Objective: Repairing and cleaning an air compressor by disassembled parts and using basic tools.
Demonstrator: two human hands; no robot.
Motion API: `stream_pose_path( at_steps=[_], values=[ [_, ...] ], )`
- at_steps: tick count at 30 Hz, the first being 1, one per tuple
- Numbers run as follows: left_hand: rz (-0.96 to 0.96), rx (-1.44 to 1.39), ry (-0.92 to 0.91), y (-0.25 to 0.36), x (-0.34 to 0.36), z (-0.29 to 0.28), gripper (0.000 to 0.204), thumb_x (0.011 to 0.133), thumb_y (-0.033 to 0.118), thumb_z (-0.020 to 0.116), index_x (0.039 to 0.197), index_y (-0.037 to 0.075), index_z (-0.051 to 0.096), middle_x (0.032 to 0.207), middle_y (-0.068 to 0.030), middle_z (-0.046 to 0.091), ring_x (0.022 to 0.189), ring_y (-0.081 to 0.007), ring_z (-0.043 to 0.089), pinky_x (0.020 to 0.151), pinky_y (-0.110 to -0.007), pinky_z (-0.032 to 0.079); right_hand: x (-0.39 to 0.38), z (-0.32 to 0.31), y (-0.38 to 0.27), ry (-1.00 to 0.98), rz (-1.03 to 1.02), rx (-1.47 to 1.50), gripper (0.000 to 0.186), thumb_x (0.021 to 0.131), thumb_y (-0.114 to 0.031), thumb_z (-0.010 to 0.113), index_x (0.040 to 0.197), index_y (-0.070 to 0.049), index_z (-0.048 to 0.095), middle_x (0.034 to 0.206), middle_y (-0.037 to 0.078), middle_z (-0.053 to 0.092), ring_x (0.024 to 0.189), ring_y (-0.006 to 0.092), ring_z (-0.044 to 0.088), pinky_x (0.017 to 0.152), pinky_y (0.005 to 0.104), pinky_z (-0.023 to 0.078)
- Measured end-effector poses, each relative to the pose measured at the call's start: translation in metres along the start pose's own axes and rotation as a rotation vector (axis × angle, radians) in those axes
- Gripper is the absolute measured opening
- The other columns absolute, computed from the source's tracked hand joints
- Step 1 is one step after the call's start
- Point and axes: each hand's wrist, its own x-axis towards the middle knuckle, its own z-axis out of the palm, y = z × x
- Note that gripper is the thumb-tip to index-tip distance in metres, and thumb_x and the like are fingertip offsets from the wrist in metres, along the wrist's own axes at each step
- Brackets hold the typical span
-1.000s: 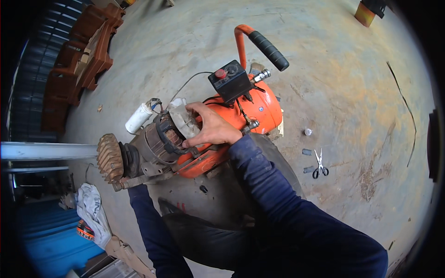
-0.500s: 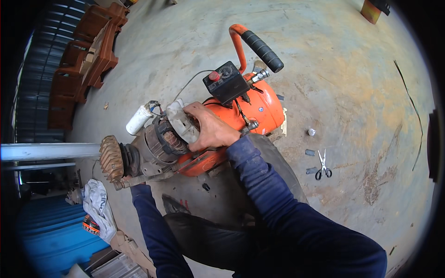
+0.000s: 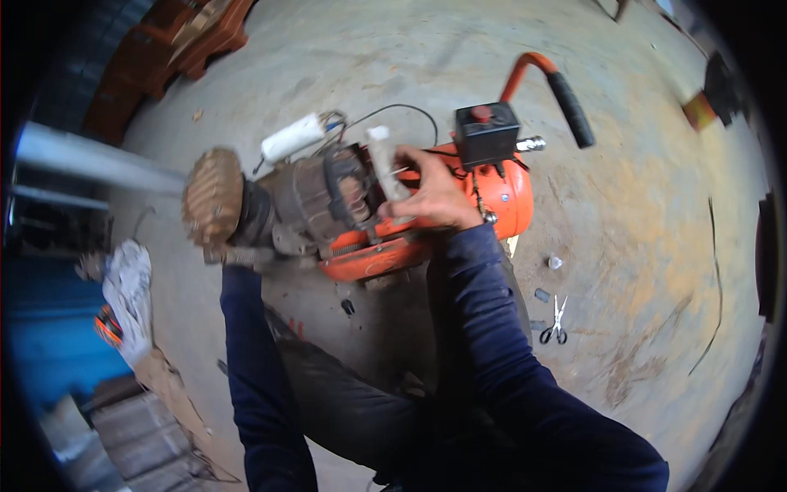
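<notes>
An orange air compressor lies across the floor before me. My right hand grips a whitish plastic cover between thumb and fingers, just off the open end of the motor. Copper windings show in that end, apart from the cover. At the left is the brown finned pump head. My left forearm reaches up beneath it; the machine hides the hand and its fingers. Behind the motor lies a white cylinder with wires. A black switch box with a red knob sits on the tank.
An orange handle with black grip rises at the tank's far right. Scissors, grey pieces and a small whitish item lie on the floor to the right. A white sack and wooden furniture are at left.
The cover has moved right, away from the motor's end, in my right hand, opening a gap that bares more of the windings. The whole view has shifted and turned a little.
</notes>
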Motion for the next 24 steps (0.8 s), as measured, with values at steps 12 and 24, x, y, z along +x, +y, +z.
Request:
stream_pose_path(
  at_steps=[12,24],
  values=[
    [0.089,0.600,0.795,-0.022,-0.021,-0.078,0.034,0.096,0.010,0.050,0.129,0.004,0.053,0.115,-0.0133,0.064,0.098,-0.0224,0.065,0.084,-0.036,0.054,0.005,0.019,0.010,0.026,0.042,0.257,0.060,0.068,-0.010,0.080,0.119,0.005,0.052,0.101,0.008,0.062,0.094,0.0167,0.060,0.088,0.0306,0.047],
    [0.184,0.701,0.838,-0.032,0.005,0.038,0.027,0.097,0.018,0.050,0.111,0.001,0.065,0.104,-0.0092,0.069,0.088,-0.0187,0.067,0.077,-0.033,0.053,0.023,-0.003,-0.042,-0.200,0.468,0.051,0.045,0.081,-0.031,0.074,0.105,0.006,0.061,0.098,0.010,0.065,0.088,0.0188,0.063,0.081,0.0312,0.050]
  ],
)
